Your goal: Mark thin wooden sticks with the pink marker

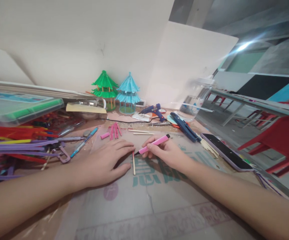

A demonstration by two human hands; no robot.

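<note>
My right hand (165, 154) is closed round a pink marker (154, 143), its tip touching the top end of a thin wooden stick (133, 164) that lies on the cardboard sheet (154, 200). My left hand (106, 160) lies flat on the cardboard just left of the stick, fingers stretched out and resting beside it. Behind the hands lie several pink-coloured sticks (115, 130), the pink marker cap (104, 135) and two bare sticks (140, 132).
A green paper pagoda (104, 87) and a blue one (128, 91) stand at the back. A blue glue gun (153, 110), blue pliers (184, 126) and a phone (223, 150) lie to the right. Coloured straws (16, 141), a clear box (16, 106) and a pen (84, 142) lie left.
</note>
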